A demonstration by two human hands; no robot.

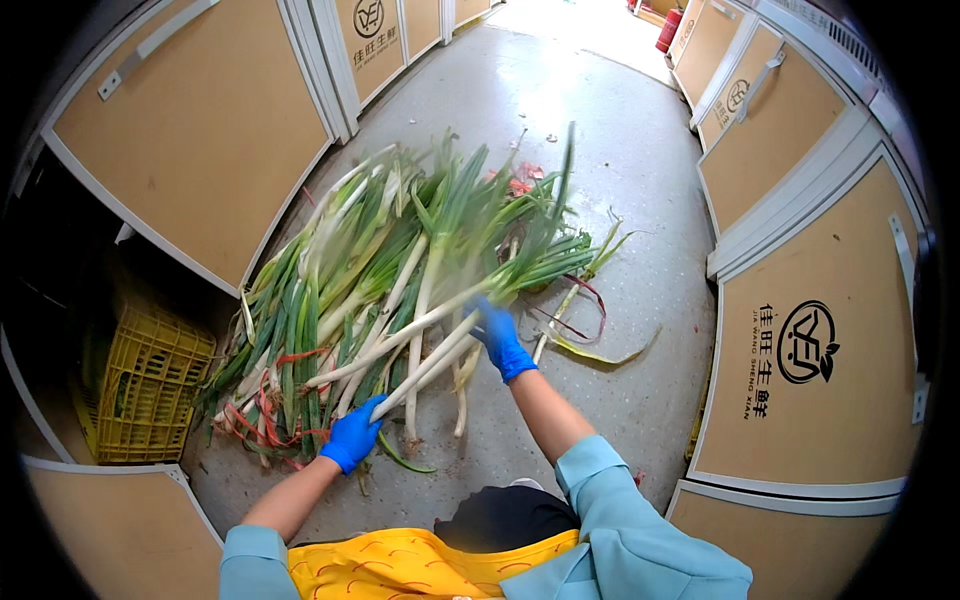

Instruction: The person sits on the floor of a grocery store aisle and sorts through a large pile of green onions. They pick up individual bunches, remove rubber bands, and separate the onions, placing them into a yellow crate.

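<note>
My left hand (351, 436), in a blue glove, is closed around the lower white ends of a couple of long green onions (427, 373). Higher up, where the white shanks turn green, my right hand (501, 339) has its gloved fingers around the same stalks; the hand is blurred by motion. The held onions slant up to the right, above a large heap of green onions (360, 270) on the floor. Red ties (262, 412) lie among the stalks at the heap's lower left.
Wooden cabinet panels line the left (195, 135) and right (817, 300). A yellow plastic crate (154, 382) sits in an opening at left. Loose leaves (607, 356) and a dark red tie (600, 307) lie on the grey floor (637, 195). A fire extinguisher (669, 30) stands far off.
</note>
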